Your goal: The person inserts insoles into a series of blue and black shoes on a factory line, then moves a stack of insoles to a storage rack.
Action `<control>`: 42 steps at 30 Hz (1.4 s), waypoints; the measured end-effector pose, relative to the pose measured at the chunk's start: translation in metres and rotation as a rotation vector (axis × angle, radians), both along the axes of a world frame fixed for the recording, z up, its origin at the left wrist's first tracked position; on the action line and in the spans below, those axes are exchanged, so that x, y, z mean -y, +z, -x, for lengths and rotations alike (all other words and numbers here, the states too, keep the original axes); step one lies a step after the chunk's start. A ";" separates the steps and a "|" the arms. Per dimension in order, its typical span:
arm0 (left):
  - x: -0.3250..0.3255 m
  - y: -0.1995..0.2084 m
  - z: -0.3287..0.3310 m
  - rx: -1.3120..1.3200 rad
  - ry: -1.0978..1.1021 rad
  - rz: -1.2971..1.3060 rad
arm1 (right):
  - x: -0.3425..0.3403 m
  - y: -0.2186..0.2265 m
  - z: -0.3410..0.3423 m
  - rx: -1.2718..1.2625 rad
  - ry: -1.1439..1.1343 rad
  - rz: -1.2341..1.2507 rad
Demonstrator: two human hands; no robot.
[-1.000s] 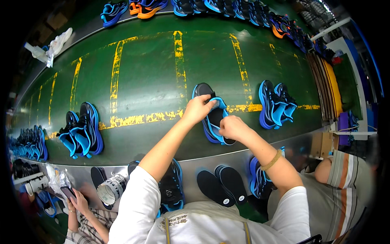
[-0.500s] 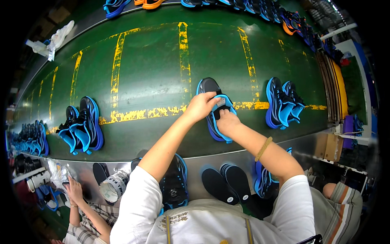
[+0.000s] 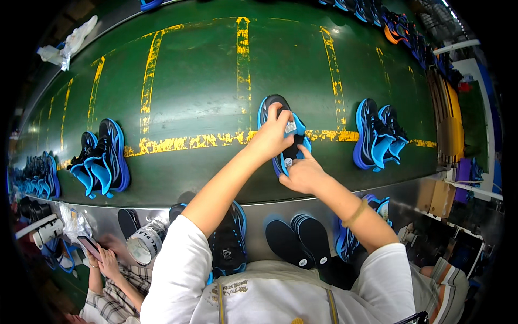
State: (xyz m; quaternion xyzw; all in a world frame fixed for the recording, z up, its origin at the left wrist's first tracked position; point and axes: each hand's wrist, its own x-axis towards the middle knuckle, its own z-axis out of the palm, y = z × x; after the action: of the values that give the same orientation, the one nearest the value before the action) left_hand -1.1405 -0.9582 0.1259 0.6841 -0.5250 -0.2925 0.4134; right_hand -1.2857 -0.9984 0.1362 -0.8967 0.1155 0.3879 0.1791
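Observation:
A black and blue sneaker (image 3: 276, 101) lies on the green bench in front of me, toe pointing away. My left hand (image 3: 272, 132) grips it at the tongue, fingers bent over the upper and a pale label showing beside them. My right hand (image 3: 305, 174) holds the heel end, index finger along the blue collar and thumb at the back. Inside the opening a dark insole with a white round sticker (image 3: 288, 162) shows at the heel. Two stacks of black insoles (image 3: 312, 240) lie on the metal ledge close to my body.
Pairs of sneakers stand left (image 3: 110, 159) and right (image 3: 372, 135) on the yellow-marked green bench (image 3: 189, 92). On the ledge are another sneaker (image 3: 229, 243) and a tape roll (image 3: 145, 243). At lower left another person's hands hold a phone (image 3: 89, 247). More shoes line the far edge.
My right hand has drawn back out of the sneaker to its heel, uncovering the insole's sticker. My left fingers have bent up over the tongue. The pairs on the left have shifted slightly left.

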 end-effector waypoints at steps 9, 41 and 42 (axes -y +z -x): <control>-0.024 0.006 0.018 0.162 -0.149 0.220 | -0.067 -0.013 0.087 1.059 -0.637 0.138; 0.015 0.011 0.066 0.707 -0.126 -0.080 | -0.181 0.024 0.258 0.376 -1.058 -0.111; 0.020 0.010 0.079 0.649 -0.149 -0.048 | -0.186 -0.012 0.275 0.441 -0.969 0.109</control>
State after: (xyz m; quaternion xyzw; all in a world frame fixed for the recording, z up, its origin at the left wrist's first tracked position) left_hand -1.2197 -0.9785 0.1362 0.7110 -0.6706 -0.1011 0.1858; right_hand -1.5610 -0.8123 0.1246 -0.8087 0.4961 0.0565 0.3110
